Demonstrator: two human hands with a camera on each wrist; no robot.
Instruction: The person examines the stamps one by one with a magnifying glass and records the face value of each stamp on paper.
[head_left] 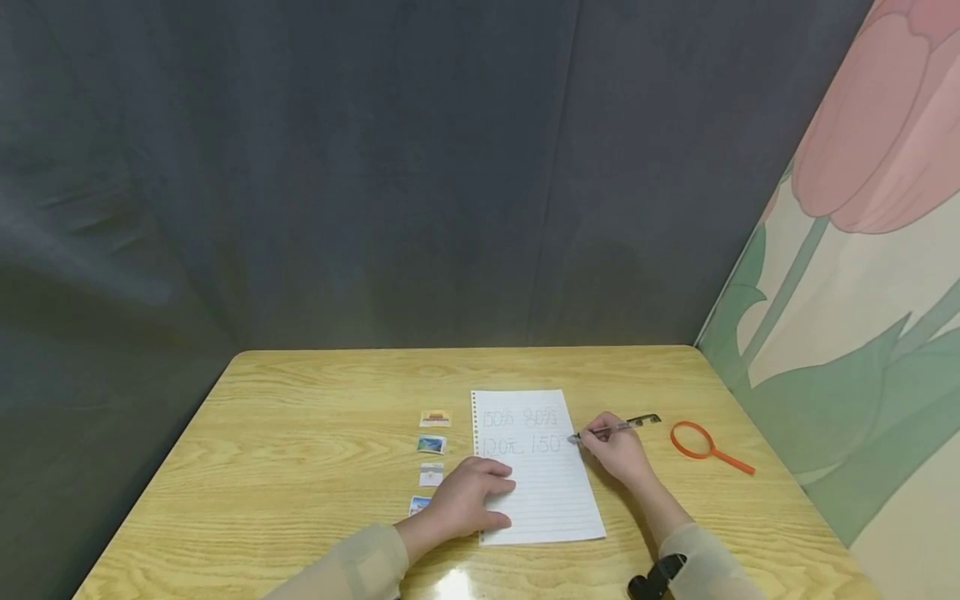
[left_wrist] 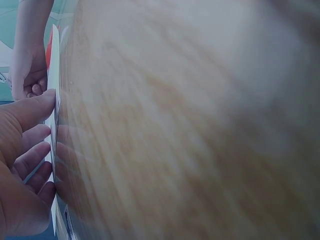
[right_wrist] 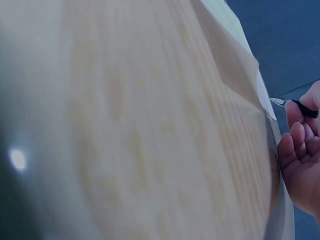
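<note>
A lined sheet of paper [head_left: 543, 500] with punched holes down its left edge lies on the table, bearing two rows of handwritten numbers and characters. My left hand [head_left: 468, 496] rests on the paper's left side, fingers extended; the left wrist view shows its fingertips [left_wrist: 46, 170] touching the sheet. My right hand [head_left: 618, 454] pinches a pen [head_left: 626, 424] at the paper's right edge, its tip by the end of the second written row. In the right wrist view the pen tip [right_wrist: 277, 101] is close to the sheet, the other fingers curled beneath.
Left of the paper runs a column of small picture stamps, among them a yellowish one [head_left: 435, 418] and a blue-green one [head_left: 432, 444]; my left hand partly covers the lowest [head_left: 419, 505]. An orange-rimmed magnifying glass [head_left: 693, 440] lies right of my right hand on the wooden table [head_left: 322, 467].
</note>
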